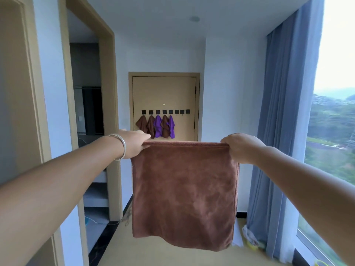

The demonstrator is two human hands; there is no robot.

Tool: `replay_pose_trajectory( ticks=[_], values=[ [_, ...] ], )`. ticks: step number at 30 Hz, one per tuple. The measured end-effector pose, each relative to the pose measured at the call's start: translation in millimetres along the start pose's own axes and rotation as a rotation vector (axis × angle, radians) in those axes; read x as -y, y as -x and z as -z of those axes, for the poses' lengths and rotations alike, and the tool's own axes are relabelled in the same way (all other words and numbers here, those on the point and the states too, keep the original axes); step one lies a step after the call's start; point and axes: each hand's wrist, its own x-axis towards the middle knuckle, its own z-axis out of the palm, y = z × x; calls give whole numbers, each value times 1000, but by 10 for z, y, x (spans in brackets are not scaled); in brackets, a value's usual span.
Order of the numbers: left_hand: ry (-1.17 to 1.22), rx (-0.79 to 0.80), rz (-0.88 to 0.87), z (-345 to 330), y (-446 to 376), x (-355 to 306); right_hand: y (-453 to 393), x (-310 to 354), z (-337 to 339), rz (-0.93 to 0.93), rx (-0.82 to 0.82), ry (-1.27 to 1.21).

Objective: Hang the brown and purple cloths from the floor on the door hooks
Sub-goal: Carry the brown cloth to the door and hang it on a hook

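Observation:
A large brown cloth (185, 191) hangs spread out in front of me at chest height. My left hand (132, 142) pinches its top left corner and my right hand (240, 146) grips its top right corner. Far ahead, a beige door (164, 93) carries a row of black hooks (176, 111). Three brown cloths (142, 122) and two purple cloths (158, 125) hang from the five left hooks. The three right hooks are bare.
An open doorway (90, 112) with a wooden frame lies to my left. Blue curtains (284, 121) and a tall window line the right side. Small items (249, 240) lie on the floor by the curtain's foot. The held cloth hides the floor ahead.

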Motion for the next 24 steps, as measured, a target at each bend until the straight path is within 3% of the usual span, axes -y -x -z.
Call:
replay_pose_trajectory(
  ticks=[13,24],
  values=[
    [-13,-23,-19,-41,-303,-25,-223,-202,-101,19,-24,-8],
    [7,-35,-38,-621,-1184,457,-1210,-115,-522,12,-26,30]
  ],
)
